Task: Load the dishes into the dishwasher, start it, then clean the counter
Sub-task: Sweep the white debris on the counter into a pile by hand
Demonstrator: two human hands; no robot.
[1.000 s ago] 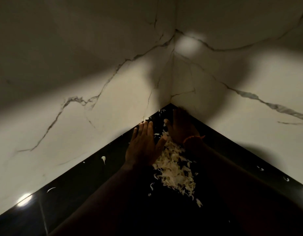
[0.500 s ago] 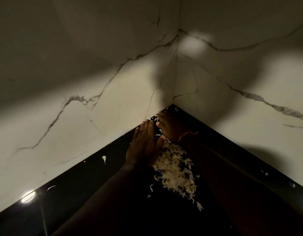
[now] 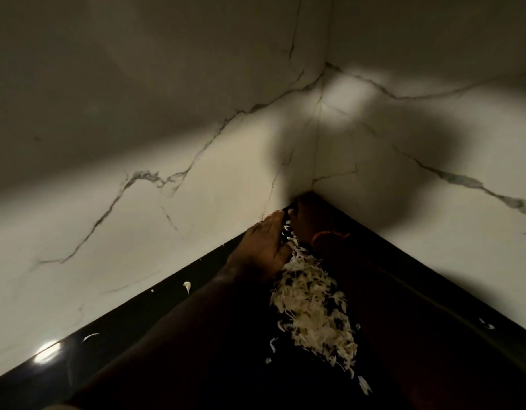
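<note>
A heap of pale shredded scraps (image 3: 312, 315) lies on the black glossy counter (image 3: 173, 329), running from the wall corner toward me. My left hand (image 3: 263, 247) lies flat with straight fingers on the counter, along the left side of the heap, fingertips close to the corner. My right hand (image 3: 307, 220) sits deep in the corner in shadow, edge down on the right of the scraps, with an orange band (image 3: 329, 235) at its wrist. Its fingers are hard to make out. Neither hand visibly grips anything.
Two white marble-veined walls (image 3: 137, 187) meet at the corner and close in the counter at left and right. Stray scraps (image 3: 187, 286) lie on the counter to the left, another scrap (image 3: 90, 336) farther left, and several bits (image 3: 486, 324) by the right wall.
Both hands slid forward into the corner and came closer together. The heap now lies stretched out behind them toward me.
</note>
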